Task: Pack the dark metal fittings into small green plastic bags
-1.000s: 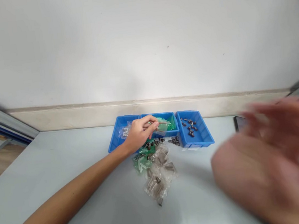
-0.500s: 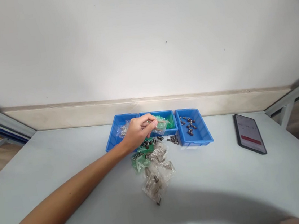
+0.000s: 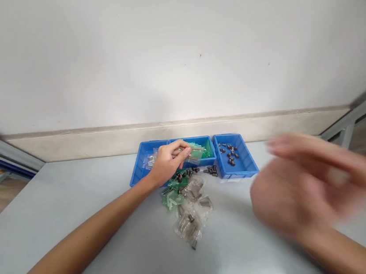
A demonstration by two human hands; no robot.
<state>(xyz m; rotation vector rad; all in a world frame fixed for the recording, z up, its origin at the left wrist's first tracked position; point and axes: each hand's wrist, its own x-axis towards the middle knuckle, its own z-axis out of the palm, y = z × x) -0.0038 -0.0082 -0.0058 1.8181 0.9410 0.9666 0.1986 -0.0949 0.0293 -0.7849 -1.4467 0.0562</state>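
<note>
My left hand (image 3: 168, 160) is closed, thumb and fingers pinching a small clear plastic bag (image 3: 196, 153) with a thin metal piece in it. It hovers over the middle blue bin (image 3: 214, 153), which has green bags (image 3: 207, 148) in it. Below this hand, a pile of clear bags of metal hardware (image 3: 190, 225) lies on the table, with a green bag (image 3: 171, 198) beside it. Dark screws (image 3: 211, 171) lie loose near the middle bin. My right hand (image 3: 296, 189) is raised on the right, smeared by motion; its fingers cannot be made out clearly.
The left blue bin (image 3: 136, 177) contains small clear bags. Several dark-headed screws (image 3: 231, 153) sit in the right blue bin (image 3: 247, 164). A wall (image 3: 173, 58) rises behind the grey table (image 3: 134, 254), and metal frame bars (image 3: 11, 151) stand at both sides.
My right hand has come up from the bottom right corner and now covers the spot where a phone was visible. The left hand stays nearly still with the bag.
</note>
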